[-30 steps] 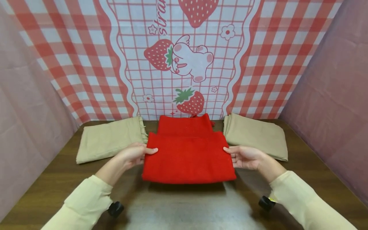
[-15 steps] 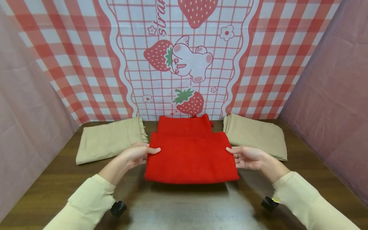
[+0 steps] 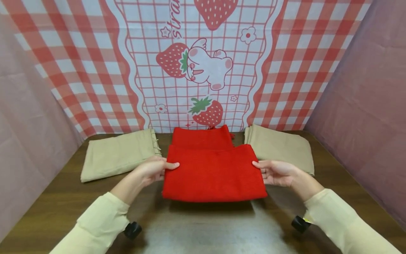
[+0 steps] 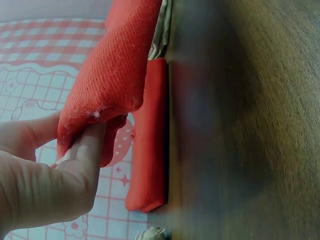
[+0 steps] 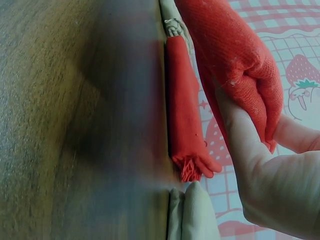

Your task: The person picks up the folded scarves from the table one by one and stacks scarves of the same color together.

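A folded red knit cloth point(image 3: 212, 174) is held up level above the table, in front of a second folded red cloth point(image 3: 201, 138) with a fringe. My left hand point(image 3: 153, 171) pinches its left edge, thumb on top and fingers beneath. On the opposite edge my right hand point(image 3: 277, 172) grips it the same way. From the left wrist, the red knit cloth point(image 4: 107, 75) shows thick folded layers between thumb and fingers. In the right wrist view, the other red cloth point(image 5: 185, 100) lies on the table, its fringe hanging at one end, apart from the held one.
Folded beige cloths lie at the back, a fringed left one point(image 3: 120, 153) and a right one point(image 3: 282, 148). Behind the wooden table point(image 3: 203, 229) hangs a strawberry-print checked curtain point(image 3: 209, 63). Pink fabric walls point(image 3: 28, 123) stand at both sides.
Both hands have shifted slightly to the right together with the held red cloth. The grip stays the same, and the cloths at the back lie still.
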`<state>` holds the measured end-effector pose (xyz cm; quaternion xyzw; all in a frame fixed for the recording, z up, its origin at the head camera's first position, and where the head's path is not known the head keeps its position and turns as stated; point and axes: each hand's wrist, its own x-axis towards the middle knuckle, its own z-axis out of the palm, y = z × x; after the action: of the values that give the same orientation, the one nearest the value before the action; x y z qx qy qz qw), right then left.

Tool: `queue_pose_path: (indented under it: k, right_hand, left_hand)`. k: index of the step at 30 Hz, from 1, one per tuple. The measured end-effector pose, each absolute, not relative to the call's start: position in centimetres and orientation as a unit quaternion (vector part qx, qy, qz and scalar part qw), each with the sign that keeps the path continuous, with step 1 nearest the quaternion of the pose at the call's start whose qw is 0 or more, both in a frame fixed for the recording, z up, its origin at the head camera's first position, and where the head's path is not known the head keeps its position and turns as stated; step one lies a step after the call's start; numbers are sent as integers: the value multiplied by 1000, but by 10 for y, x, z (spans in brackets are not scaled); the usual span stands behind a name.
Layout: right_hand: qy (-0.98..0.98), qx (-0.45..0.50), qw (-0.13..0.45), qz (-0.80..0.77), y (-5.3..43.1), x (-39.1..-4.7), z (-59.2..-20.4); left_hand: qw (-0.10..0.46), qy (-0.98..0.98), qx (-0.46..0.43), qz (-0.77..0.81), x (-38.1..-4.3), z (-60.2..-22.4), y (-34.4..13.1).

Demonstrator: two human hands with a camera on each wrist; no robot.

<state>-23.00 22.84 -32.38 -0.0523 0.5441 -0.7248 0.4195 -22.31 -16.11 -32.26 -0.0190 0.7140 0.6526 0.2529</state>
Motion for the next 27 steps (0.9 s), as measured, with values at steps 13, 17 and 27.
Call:
queue_pose_path:
  k: [13,17,27]
  right_hand:
    - [526,-58,430,-731,248,-228,-326]
    - [517,-56,431,-737,252,-227,-325]
    - [501,-49,433,-748,263,-226,-319]
  left_hand:
    - [250,706,-18,662,-231,-322,-140]
    - [249,708,-17,660,-232,-320,-137]
    - [244,709,-17,662,-237,-314,-127]
